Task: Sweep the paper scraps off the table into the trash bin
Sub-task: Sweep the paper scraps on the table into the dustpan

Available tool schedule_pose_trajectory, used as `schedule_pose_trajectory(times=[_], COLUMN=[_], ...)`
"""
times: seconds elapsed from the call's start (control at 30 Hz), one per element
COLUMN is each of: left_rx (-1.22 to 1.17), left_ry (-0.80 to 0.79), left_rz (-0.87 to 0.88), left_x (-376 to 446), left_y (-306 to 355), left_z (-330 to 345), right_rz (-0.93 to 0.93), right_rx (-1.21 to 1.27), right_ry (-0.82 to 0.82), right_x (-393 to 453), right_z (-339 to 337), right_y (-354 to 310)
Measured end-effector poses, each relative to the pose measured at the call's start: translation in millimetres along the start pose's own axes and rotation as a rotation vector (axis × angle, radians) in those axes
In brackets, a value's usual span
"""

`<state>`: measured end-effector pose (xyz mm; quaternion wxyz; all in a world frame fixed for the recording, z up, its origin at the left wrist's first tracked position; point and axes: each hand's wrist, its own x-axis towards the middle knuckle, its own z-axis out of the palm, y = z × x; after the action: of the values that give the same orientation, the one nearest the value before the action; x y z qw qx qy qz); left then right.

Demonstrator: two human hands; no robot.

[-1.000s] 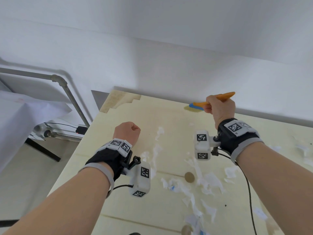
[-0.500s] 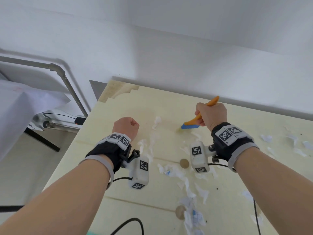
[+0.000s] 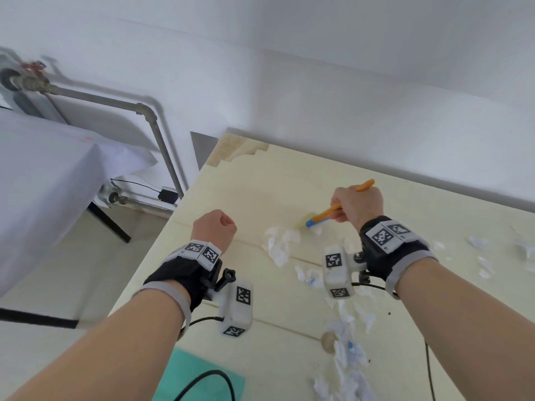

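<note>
You are gripping the orange brush [image 3: 341, 205] in your right hand [image 3: 357, 205], fingers curled round its handle, bristles angling down-left onto the worktop [image 3: 246, 183]. The paper scraps [image 3: 280, 241] are lying just nearside-left of the bristles. Your left hand [image 3: 214, 227] is hovering fisted, holding nothing.

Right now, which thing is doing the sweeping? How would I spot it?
Look at the pale yellow table by the white wall. The right hand grips a small brush over the white paper scraps. It's the only orange stick with a blue end.
</note>
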<state>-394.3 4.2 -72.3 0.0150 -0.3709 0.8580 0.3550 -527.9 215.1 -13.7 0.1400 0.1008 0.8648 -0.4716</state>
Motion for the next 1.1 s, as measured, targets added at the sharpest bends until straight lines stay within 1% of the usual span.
schedule_pose_trajectory(times=[0.07, 0.1, 0.13, 0.2, 0.27, 0.3, 0.33, 0.4, 0.53, 0.6, 0.63, 0.67, 0.7, 0.73, 0.8, 0.83, 0.87, 0.9, 1.03, 1.1], left_rx=[-0.009, -0.007, -0.003, -0.004, -0.014, -0.021, -0.025, -0.025, -0.025, -0.021, -0.021, -0.018, -0.009, 0.002, 0.021, 0.029, 0.035, 0.042, 0.109, 0.130], left_ry=[-0.002, -0.004, -0.007, -0.010, -0.016, -0.016, -0.015, -0.014, -0.018, -0.026, -0.029, -0.030, -0.028, -0.027, -0.030, -0.036, -0.044, -0.053, -0.092, -0.099], left_rz=[-0.021, -0.028, -0.033, -0.039, -0.044, -0.046, -0.050, -0.057, -0.072, -0.071, -0.067, -0.063, -0.058, -0.053, -0.045, -0.042, -0.041, -0.040, 0.007, 0.030], left_x=[-7.2, -11.3, -15.5, -23.4, -31.7, -34.3, -37.0, -42.8, -52.5, -59.2, -62.7, -66.4, -70.2, -74.2, -81.7, -85.1, -88.3, -91.2, -99.9, -102.5], left_y=[-6.6, -8.8, -10.3, -12.5, -15.2, -16.3, -18.1, -22.9, -32.8, -35.4, -35.9, -35.9, -35.9, -35.9, -36.3, -36.5, -36.6, -36.8, -32.2, -26.8], left_z=[-2.4, -3.1, -3.5, -4.2, -5.7, -6.4, -7.4, -10.7, -14.8, -15.0, -14.5, -14.0, -13.5, -13.2, -11.7, -11.2, -10.7, -10.3, -9.5, -9.2], right_rz=[-0.006, -0.040, -0.084, -0.157, -0.156, -0.141, -0.123, -0.063, 0.102, 0.078, 0.036, -0.014, -0.059, -0.089, -0.107, -0.107, -0.104, -0.093, 0.007, 0.011], right_rx=[-0.006, 0.037, 0.092, 0.178, 0.225, 0.211, 0.179, 0.126, 0.011, 0.021, 0.073, 0.134, 0.176, 0.188, 0.143, 0.089, 0.037, -0.007, -0.165, -0.259], right_ry=[0.092, 0.105, 0.080, -0.084, -0.275, -0.327, -0.342, -0.289, -0.035, 0.071, 0.087, 0.060, -0.011, -0.118, -0.339, -0.390, -0.389, -0.351, -0.079, 0.032], right_x=[-5.3, -10.2, -17.1, -33.9, -48.6, -52.9, -56.4, -59.0, -55.1, -58.9, -63.5, -69.8, -77.3, -85.5, -99.9, -104.6, -107.1, -107.7, -99.8, -99.2], right_z=[-12.5, -14.0, -11.3, 4.5, 25.2, 32.7, 36.8, 32.2, -7.1, -20.1, -20.9, -17.4, -10.5, -0.9, 18.5, 24.2, 25.5, 21.9, -21.0, -41.8], right_y=[-0.4, -2.2, -4.4, -9.2, -7.9, -4.9, -0.6, 10.4, 25.2, 26.2, 24.6, 22.3, 20.1, 18.5, 19.4, 22.1, 25.6, 28.7, 36.2, 36.7])
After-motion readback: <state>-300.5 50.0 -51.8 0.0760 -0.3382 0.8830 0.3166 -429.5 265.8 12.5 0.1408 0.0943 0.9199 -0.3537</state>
